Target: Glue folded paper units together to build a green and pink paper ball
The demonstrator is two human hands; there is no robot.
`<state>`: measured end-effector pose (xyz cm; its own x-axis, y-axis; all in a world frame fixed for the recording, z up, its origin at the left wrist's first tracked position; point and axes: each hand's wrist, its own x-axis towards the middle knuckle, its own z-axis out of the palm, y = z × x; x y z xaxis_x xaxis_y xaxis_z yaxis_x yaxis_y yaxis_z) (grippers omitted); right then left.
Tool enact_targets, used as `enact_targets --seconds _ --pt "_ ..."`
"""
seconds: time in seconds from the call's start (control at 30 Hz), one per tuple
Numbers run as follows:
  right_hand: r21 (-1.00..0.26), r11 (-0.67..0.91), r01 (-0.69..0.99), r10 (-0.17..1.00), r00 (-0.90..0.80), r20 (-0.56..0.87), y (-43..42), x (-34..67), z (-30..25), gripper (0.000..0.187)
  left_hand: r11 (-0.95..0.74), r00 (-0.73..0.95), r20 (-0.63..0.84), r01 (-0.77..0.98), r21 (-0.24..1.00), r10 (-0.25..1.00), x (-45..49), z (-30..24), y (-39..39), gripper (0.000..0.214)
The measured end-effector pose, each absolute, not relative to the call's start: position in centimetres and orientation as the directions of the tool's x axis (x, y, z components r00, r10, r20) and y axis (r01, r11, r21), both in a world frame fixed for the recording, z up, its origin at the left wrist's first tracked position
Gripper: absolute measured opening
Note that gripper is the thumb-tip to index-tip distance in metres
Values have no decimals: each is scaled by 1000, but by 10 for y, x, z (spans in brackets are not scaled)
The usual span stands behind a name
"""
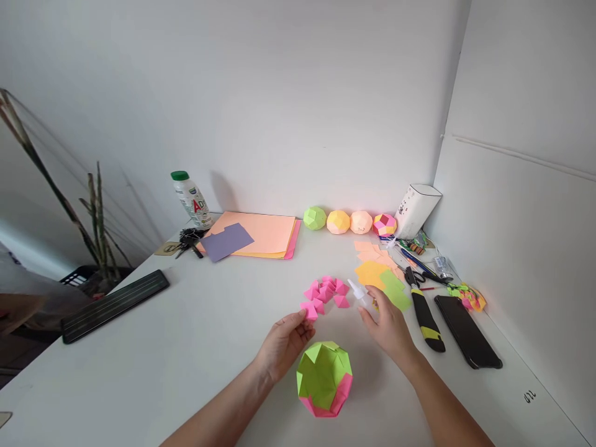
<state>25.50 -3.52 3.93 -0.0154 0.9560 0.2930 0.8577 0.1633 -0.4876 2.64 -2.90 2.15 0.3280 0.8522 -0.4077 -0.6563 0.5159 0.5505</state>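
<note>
Between the thumb and fingers of my left hand (287, 343) is a small folded pink paper piece (309, 311). My right hand (387, 318) is closed around a small white glue bottle (360, 294), its pointed nozzle tilted up and to the left. A cluster of pink folded paper pieces (326, 288) lies on the table just beyond my left hand. Nearer to me, between my forearms, sits an open hollow paper ball (325, 379), green inside with pink pieces along its lower right edge. Neither hand touches it.
Four finished paper balls (338, 221) line the wall. Coloured paper sheets (261, 233) and a bottle (193, 202) stand at the back left. On the right lie paper scraps (372, 273), a cutter knife (426, 316), scissors (413, 277) and a phone (468, 331). A black bar (116, 305) lies left.
</note>
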Motion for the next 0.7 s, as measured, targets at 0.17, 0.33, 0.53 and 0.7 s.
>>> enact_targets --seconds 0.17,0.33,0.53,0.7 --pt "-860 275 430 961 -136 239 -53 237 57 21 515 339 -406 -702 492 849 26 22 -28 10" --pt "-944 203 259 978 -109 180 -57 232 60 29 533 351 -429 -722 442 832 29 23 -27 7" --pt "-948 231 220 973 -48 226 -58 230 53 34 535 329 -451 -702 471 829 31 24 -27 5" --pt "-817 483 315 873 -111 474 -61 225 51 28 568 318 -505 -667 482 802 33 21 -27 7"
